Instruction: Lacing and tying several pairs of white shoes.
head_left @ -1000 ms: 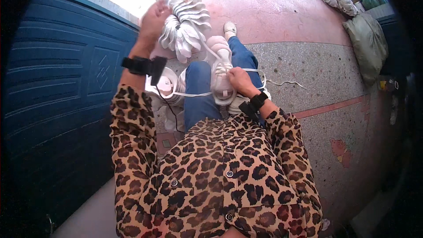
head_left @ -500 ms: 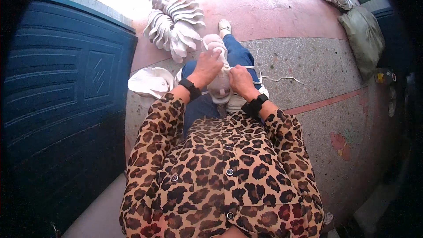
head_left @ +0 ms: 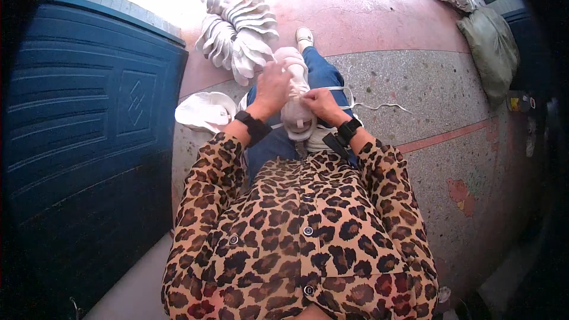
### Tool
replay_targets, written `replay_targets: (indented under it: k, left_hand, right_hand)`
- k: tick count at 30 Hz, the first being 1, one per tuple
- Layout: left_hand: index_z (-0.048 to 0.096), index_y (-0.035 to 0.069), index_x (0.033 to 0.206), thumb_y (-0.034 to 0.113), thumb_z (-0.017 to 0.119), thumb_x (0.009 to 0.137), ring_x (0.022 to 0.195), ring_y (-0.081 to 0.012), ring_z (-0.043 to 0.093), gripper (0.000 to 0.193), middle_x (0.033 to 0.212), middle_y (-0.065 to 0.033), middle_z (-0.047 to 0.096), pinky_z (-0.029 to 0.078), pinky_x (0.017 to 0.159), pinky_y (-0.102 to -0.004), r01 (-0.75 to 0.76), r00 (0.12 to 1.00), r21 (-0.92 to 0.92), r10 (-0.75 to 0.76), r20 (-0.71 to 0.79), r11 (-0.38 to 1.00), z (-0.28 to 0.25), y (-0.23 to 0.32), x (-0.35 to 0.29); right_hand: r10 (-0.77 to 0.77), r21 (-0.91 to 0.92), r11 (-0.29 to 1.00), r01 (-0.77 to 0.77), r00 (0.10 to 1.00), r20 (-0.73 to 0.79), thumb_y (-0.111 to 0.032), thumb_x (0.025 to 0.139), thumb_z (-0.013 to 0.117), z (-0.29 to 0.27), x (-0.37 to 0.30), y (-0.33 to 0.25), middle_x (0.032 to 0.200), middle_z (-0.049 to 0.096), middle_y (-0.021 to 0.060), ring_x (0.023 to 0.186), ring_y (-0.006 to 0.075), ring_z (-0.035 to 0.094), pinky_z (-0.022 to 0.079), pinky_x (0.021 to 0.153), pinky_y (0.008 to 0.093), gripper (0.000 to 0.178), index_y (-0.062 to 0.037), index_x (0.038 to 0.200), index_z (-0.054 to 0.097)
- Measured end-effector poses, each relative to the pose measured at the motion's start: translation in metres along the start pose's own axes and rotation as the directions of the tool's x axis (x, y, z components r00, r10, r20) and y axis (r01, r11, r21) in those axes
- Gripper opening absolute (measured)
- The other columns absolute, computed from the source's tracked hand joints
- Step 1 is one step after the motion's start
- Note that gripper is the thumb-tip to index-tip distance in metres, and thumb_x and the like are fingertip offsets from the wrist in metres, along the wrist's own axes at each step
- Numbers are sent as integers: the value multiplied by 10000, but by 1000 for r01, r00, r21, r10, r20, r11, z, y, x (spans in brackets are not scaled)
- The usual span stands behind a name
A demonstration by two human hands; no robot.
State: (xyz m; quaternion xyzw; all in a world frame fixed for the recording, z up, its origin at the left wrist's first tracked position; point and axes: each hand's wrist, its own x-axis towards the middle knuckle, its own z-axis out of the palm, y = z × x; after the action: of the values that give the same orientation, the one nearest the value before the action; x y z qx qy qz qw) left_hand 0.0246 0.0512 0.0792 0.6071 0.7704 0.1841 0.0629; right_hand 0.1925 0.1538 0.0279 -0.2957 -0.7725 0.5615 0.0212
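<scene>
Pale shoe point(head_left: 296, 118) between legs point(head_left: 323, 72). Right hand point(head_left: 323, 106) pinching white lace point(head_left: 385, 105) at eyelets. Left hand point(head_left: 272, 90) curled over shoe's side; blurred, cannot tell grip. Advise drawing lace flat, evenly.

Widest room is to the R: speckled floor point(head_left: 427, 89), btwn its far edge at the pink strip point(head_left: 355, 21) and the red stripe point(head_left: 444, 138), lets the R hand point(head_left: 323, 105) swing out low, exc. for the loose lace point(head_left: 385, 105) trailing there & its loop by the R leg point(head_left: 323, 70). A pale sack point(head_left: 491, 50) blocks that floor's far R corner. Ahead, a fanned stack of white pieces point(head_left: 240, 29) fills the pink strip's L part, just beside the shoe point(head_left: 297, 120). L hand point(head_left: 274, 89) has less: blue door point(head_left: 95, 101) walls off the L, w/ a white pile point(head_left: 201, 112) btwn. Gap btwn hands is v. narrow.
</scene>
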Motion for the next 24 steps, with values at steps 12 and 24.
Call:
replay_targets:
  k: [12,24]
  left_hand:
    - [710,77,858,146,662,769,1288,-391,418,122,1351,-141,520,356,976,-545,79,997,306,-78,-14,949,25,27,-65]
    - [660,-1,844,131,666,770,1159,-392,494,152,1212,-186,594,409,977,-492,37,984,-109,-55,-167,993,25,-12,-54]
  right_hand:
    - [-41,-106,994,22,982,-186,-174,808,657,21,5,-9,857,693,219,853,377,688,533,762,431,232,-3,963,683]
    - [-4,-107,994,-1,999,-45,-315,827,698,13,12,-14,789,672,186,746,314,662,513,701,417,322,7,816,700]
